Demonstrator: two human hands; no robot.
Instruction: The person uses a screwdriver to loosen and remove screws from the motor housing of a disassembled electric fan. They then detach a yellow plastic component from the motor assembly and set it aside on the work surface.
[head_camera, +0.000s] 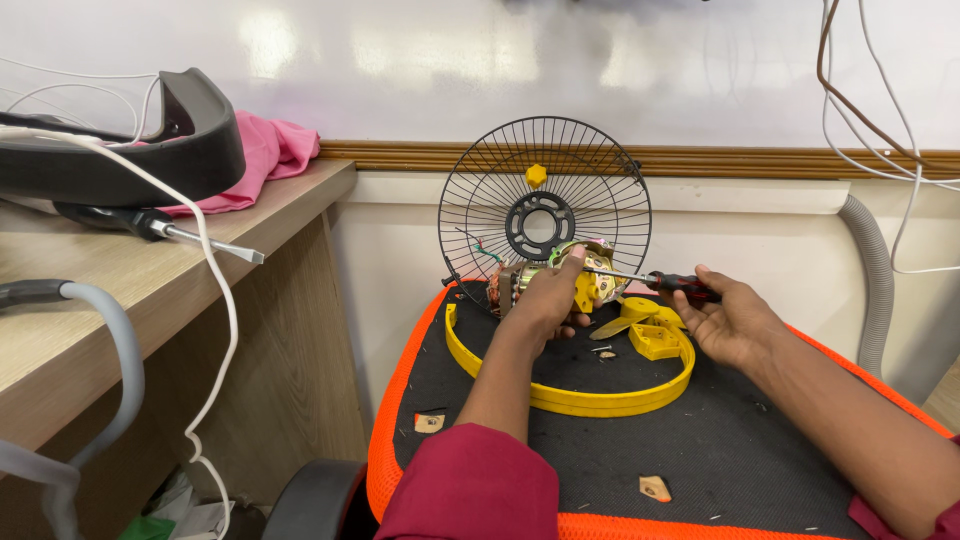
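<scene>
My left hand (548, 297) grips a small fan motor (590, 280) with copper windings and a yellow part, holding it above a black cushioned seat with an orange rim (400, 380). My right hand (728, 318) holds a screwdriver with a red and black handle (680, 284); its shaft points left into the motor. Behind the motor a round black wire fan guard (545, 195) stands upright against the wall. A yellow plastic ring (590, 400) lies flat on the seat, with yellow fan parts (655, 335) inside it.
A wooden desk (120, 290) stands at the left, carrying a black curved device (150, 140), a pink cloth (275, 150) and a second screwdriver (160, 228). White cables hang over the desk edge. A grey corrugated hose (870, 270) runs down the wall at right.
</scene>
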